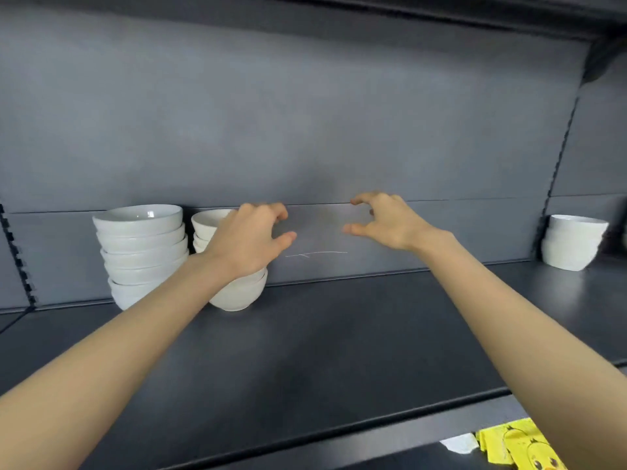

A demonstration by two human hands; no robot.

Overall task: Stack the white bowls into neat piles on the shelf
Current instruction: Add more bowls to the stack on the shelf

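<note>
Shelf (339, 334): white bowls are stacked in a taller pile (142, 252) and a shorter pile (237, 295) at centre left, and a third pile (573, 242) at far right. Left hand (247, 239) and right hand (386, 222) are held half-open, with nothing gripped. No loose bowls are seen, so stacking is judged nearly done.

white bowls (140, 252), dark grey shelf (305, 340), yellow cloth (519, 446)

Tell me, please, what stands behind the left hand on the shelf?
A pile of white bowls. Its top rim and lowest bowls show around the left hand; the middle bowls are covered, so their number cannot be told.
</note>
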